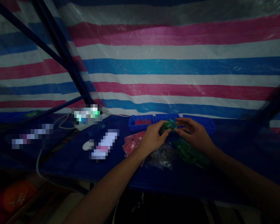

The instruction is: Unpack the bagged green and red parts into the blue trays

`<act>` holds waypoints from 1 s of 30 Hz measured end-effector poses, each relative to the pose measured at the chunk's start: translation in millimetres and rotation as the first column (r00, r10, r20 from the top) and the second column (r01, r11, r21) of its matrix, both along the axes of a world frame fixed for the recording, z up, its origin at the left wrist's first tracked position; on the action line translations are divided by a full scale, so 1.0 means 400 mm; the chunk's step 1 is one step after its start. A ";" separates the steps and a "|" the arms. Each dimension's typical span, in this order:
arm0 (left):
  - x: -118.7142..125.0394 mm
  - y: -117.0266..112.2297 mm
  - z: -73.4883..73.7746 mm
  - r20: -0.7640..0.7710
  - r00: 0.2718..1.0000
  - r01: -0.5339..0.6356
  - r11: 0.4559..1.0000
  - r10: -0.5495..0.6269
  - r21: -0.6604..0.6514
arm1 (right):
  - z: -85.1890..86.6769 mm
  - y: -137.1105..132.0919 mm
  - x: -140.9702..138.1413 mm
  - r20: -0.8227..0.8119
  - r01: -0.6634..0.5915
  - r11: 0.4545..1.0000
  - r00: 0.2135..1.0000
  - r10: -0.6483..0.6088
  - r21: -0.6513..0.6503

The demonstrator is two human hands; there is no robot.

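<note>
My left hand [152, 137] and my right hand [194, 133] meet over the blue table, both pinched on a small green packet [169, 125] held between their fingertips. Below my right hand lies a pile of green packets [190, 153]. A clear bag of dark small parts [162, 157] lies under my left wrist. Red packets [132, 142] lie just left of my left hand.
Three blue trays stand behind the hands: one with red contents [141, 122], a middle one [165, 117], and a right one [206, 123]. A white round object [86, 145] and a white cable [64, 123] lie at the left. A striped tarp [177, 62] hangs behind.
</note>
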State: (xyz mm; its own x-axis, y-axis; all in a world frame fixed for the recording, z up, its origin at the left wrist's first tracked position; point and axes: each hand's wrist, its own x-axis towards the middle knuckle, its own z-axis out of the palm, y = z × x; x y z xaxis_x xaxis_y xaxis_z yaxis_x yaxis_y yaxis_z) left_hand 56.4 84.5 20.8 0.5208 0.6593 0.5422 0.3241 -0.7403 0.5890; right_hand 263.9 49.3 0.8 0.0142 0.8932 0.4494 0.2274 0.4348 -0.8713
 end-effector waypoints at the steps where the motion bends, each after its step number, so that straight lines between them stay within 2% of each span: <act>1: 0.002 -0.001 -0.003 0.023 0.999 0.025 0.999 -0.024 -0.031 | -0.001 0.000 0.001 0.007 -0.026 0.999 1.000 0.026 -0.021; 4: 0.005 0.000 -0.012 0.082 0.996 0.037 0.997 -0.031 -0.067 | -0.007 0.003 0.004 0.011 -0.026 0.998 1.000 0.027 -0.061; 7: 0.005 0.003 -0.013 0.091 0.995 -0.037 0.999 0.033 0.037 | -0.014 0.013 0.011 -0.058 0.063 0.995 0.996 -0.068 -0.074; 10: 0.006 -0.002 -0.005 0.061 0.998 0.002 0.990 -0.011 0.138 | -0.012 0.018 0.013 -0.121 0.118 0.991 0.985 -0.125 -0.070; 13: 0.008 -0.009 -0.002 0.010 0.998 0.065 0.985 -0.068 0.159 | 0.001 0.008 0.003 -0.106 0.044 0.997 0.993 -0.050 -0.062; 16: 0.009 -0.006 -0.005 -0.014 0.999 0.048 0.985 -0.047 0.165 | 0.017 -0.010 -0.012 -0.084 -0.085 0.992 0.993 0.077 -0.098; 18: 0.006 0.002 -0.007 -0.013 1.000 0.009 0.986 -0.007 0.164 | 0.022 -0.016 -0.016 -0.087 -0.106 0.988 0.992 0.097 -0.111; 22: 0.000 0.013 -0.007 0.011 0.996 -0.090 0.988 0.089 0.123 | 0.010 -0.003 -0.005 -0.067 0.034 0.996 0.997 -0.039 -0.077; 25: 0.002 0.012 -0.009 0.073 0.996 -0.055 0.998 0.053 0.030 | 0.001 0.010 0.003 -0.114 0.108 0.994 0.987 -0.110 -0.024; 28: 0.008 0.008 -0.014 0.140 0.989 0.050 0.997 -0.041 -0.061 | 0.001 0.010 0.003 -0.127 0.014 0.999 0.992 -0.019 -0.040; 30: 0.011 0.007 -0.016 0.146 0.987 0.075 0.994 -0.063 -0.082 | 0.003 0.006 0.001 -0.101 -0.032 0.996 0.995 0.023 -0.085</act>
State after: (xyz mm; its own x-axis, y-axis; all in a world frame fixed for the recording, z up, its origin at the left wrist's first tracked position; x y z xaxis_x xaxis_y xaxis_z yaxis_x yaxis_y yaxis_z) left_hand 60.7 87.1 14.3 0.4878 0.6723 0.5569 0.1814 -0.7021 0.6886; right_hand 264.5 51.9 2.0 0.0301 0.9294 0.3678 0.1268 0.3615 -0.9237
